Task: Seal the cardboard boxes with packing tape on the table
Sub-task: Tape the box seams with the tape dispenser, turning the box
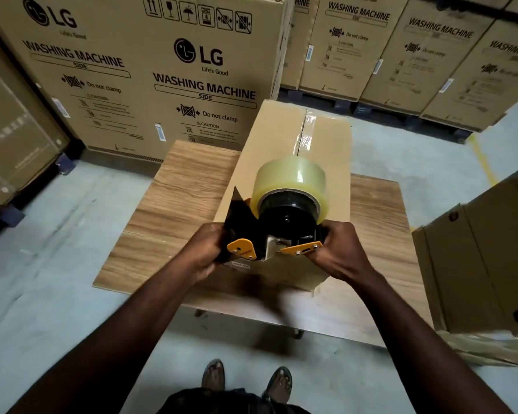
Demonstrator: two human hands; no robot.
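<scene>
A closed cardboard box lies lengthwise on the wooden table. Clear tape runs along the far part of its centre seam. Above the box's near end I hold a black and yellow tape dispenser carrying a thick roll of clear packing tape. My left hand grips the dispenser's left side by a yellow piece. My right hand grips its right side. The dispenser hides the near stretch of the seam.
Tall printed washing-machine cartons stand on pallets behind the table and along the back right. Flattened cardboard leans at the table's right. Concrete floor surrounds the table, and my feet show below its near edge.
</scene>
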